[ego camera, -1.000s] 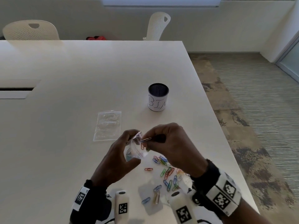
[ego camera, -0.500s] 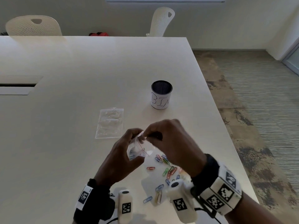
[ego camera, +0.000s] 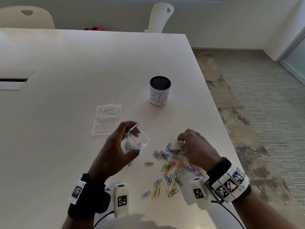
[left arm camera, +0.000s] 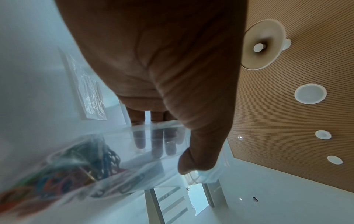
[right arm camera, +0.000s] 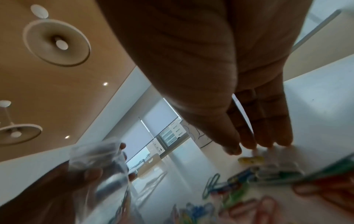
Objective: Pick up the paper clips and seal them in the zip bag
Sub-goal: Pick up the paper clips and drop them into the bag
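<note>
My left hand (ego camera: 130, 141) holds a small clear zip bag (ego camera: 142, 140) above the white table, thumb in front and fingers behind it. The bag's mouth with its red line is open and faces right. In the left wrist view, several coloured clips (left arm camera: 57, 181) lie inside the bag (left arm camera: 134, 159). A scatter of coloured paper clips (ego camera: 171, 164) lies on the table to the right. My right hand (ego camera: 181, 143) hovers over the far end of that scatter. In the right wrist view its fingers (right arm camera: 268, 141) are straight and hold nothing, their tips close to a yellow clip (right arm camera: 250, 159).
A black mesh cup (ego camera: 159, 90) with a white handwritten label stands beyond the hands. A second clear bag (ego camera: 107, 119) lies flat to the left of it. The table's right edge (ego camera: 214, 113) runs close to the clips. Two white chairs (ego camera: 160, 17) stand at the far side.
My right hand has left the bag's mouth and dropped down to the right, over the clips on the table. The clip it pinched is gone from its fingers. The left hand still holds the bag.
</note>
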Tool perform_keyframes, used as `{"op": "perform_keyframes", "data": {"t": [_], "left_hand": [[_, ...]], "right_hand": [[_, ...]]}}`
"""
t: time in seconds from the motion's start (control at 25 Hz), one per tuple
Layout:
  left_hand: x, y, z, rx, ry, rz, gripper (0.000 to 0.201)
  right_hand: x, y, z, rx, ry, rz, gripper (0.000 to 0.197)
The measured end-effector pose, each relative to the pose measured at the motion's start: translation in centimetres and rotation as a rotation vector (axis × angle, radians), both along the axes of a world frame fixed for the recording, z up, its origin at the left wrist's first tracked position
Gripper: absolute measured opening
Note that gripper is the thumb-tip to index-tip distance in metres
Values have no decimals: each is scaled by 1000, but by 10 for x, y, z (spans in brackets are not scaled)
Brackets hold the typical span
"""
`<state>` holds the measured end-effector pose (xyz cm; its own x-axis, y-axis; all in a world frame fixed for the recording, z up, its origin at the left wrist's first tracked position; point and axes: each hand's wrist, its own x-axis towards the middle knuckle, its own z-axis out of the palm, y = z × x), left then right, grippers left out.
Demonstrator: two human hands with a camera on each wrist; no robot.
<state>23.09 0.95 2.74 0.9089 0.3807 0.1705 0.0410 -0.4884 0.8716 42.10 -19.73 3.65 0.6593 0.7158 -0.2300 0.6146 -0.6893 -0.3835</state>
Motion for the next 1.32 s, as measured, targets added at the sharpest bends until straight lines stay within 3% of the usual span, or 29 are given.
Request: {"op": "perform_keyframes", "data": {"t": [0.2,0.32,0.48,0.56,0.68,0.84,0.92,1.12,1.32], "left_hand": [[0,1,1,21,-11,-10,65],[0,4,2,46,-17,-13,64],[0,5,0,58,-18,-21,65],[0,6,0,55,-18,-33,66],[0,9,1,52,-17,-40,66],[0,12,2,52,-11,-58,68],[2,13,2,55,-9,-62,69],[5,14,2,54,7,-76,70],[6,17,0,59,16,-77,72]], "right_hand": [[-22,7,-8,79,82,90,21],[-25,13,-2,165,30,141,22],[-31,22,3,103,60,450,29],[-31,21,1,14,-13,557,28],[-22,13,6,-38,-30,538,22],[-10,-2,15,-113,-43,499,53],[-12,-5,15,-153,-50,497,59],[-19,-4,8,-91,-19,465,38],[-35,3,5,-59,-103,500,24]]}}
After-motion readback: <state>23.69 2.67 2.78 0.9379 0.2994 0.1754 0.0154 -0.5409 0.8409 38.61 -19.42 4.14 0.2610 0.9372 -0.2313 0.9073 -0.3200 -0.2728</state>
